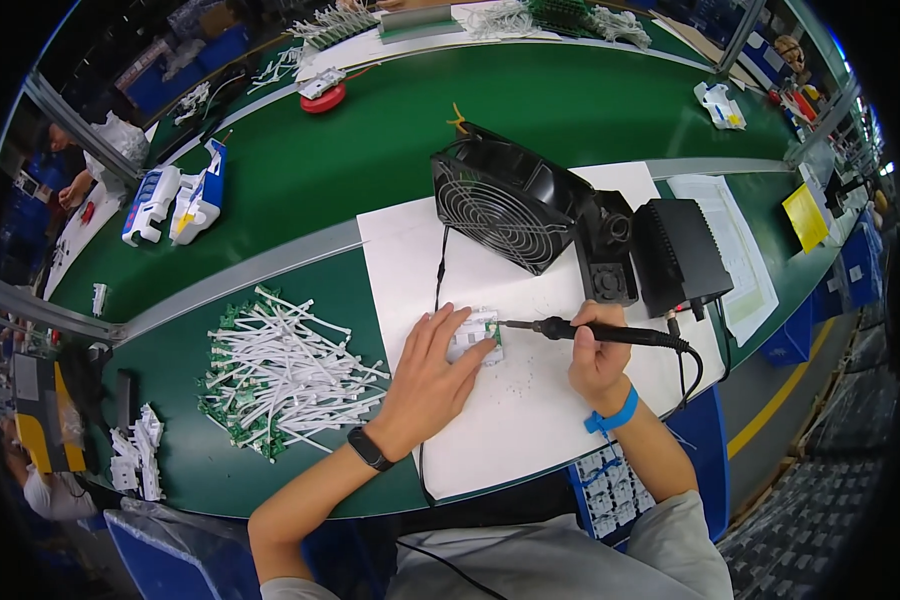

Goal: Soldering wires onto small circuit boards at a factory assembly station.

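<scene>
My left hand [422,378] holds a small white plastic housing [482,322] down on a white sheet [490,445], with fingers along its left side and the thumb across its lower part. A bit of green circuit board [498,330] shows at the housing's right edge. In my right hand [600,362] is a black soldering iron [558,327], its handle gripped and its thin tip pointing left at the board. Whether the tip touches is too small to tell. A cord runs from the handle toward a black box [682,252].
A black fan [505,200] stands beyond the housing, beside a black iron stand [610,245]. To the left lies a heap of white cables with green boards [285,375]. White-and-blue casings [175,205] rest on the green belt [370,130] behind. A blue bin [710,460] sits below the right edge.
</scene>
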Motion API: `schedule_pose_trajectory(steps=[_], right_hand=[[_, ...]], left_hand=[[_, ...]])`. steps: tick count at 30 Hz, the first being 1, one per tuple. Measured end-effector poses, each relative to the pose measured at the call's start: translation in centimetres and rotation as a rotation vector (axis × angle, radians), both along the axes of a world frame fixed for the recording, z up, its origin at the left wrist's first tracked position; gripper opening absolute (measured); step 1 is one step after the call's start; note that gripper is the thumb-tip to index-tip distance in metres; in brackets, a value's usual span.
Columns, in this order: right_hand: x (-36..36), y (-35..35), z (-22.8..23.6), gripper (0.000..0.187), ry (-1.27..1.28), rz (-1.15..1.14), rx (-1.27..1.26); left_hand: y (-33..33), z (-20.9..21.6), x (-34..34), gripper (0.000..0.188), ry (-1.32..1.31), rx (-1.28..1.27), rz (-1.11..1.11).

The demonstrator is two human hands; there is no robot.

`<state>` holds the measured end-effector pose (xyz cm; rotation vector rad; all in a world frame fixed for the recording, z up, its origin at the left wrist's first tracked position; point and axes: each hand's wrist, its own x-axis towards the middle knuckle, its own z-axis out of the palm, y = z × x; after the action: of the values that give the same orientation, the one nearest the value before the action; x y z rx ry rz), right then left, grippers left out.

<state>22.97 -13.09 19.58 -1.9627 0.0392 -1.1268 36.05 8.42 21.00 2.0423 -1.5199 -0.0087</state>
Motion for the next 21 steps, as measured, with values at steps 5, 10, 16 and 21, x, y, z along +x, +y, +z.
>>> schedule_pose_trajectory(steps=[5, 10, 16, 21], right_hand=[[0.05, 0.13, -0.12, 0.011, -0.003, -0.032, 0.010], [0.06, 0.12, -0.17, 0.012, -0.023, -0.023, 0.022], [-0.60, 0.45, 0.03, 0.012, 0.077, 0.017, 0.093], [-0.64, 0.40, 0.06, 0.011, 0.090, 0.031, 0.099]], left_hand=[[0.06, -0.03, 0.04, 0.040, -0.001, -0.011, -0.005], [0.02, -0.11, 0.06, 0.040, 0.002, -0.023, -0.004], [-0.01, -0.08, 0.10, 0.038, 0.008, -0.022, -0.005], [0.04, -0.07, 0.09, 0.038, 0.006, -0.013, -0.009]])
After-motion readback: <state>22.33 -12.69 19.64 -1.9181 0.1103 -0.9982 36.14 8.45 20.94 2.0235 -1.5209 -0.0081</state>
